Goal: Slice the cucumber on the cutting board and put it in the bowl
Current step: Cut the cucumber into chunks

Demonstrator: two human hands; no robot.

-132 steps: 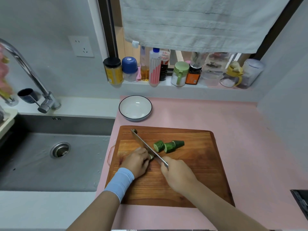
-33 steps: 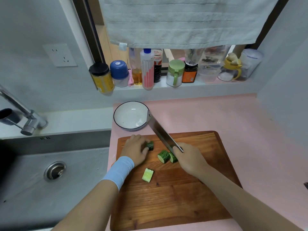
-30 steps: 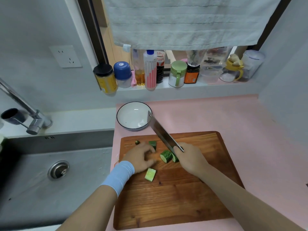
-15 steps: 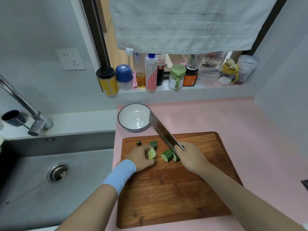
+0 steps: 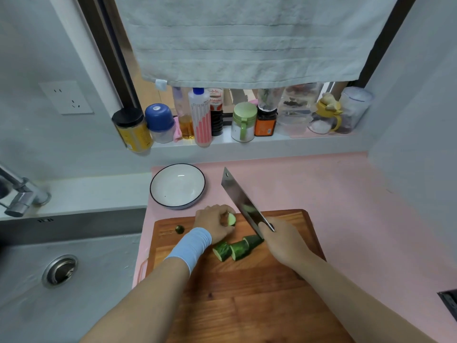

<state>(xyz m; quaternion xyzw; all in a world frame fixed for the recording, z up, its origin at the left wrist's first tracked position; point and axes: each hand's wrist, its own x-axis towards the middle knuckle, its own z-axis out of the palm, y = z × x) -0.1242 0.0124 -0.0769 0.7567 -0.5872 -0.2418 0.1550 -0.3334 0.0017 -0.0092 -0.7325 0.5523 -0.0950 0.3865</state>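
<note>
Three dark-green cucumber chunks (image 5: 238, 250) lie in a row on the wooden cutting board (image 5: 247, 293), a stem end (image 5: 179, 229) lies at its far left, and a pale-faced piece (image 5: 231, 219) is pinched in the left hand (image 5: 214, 222) near the white bowl (image 5: 177, 186).

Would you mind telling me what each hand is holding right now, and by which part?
The left hand holds a cucumber piece in its fingertips, cut face showing. The right hand grips the cleaver by its handle, just behind the blade.
</note>
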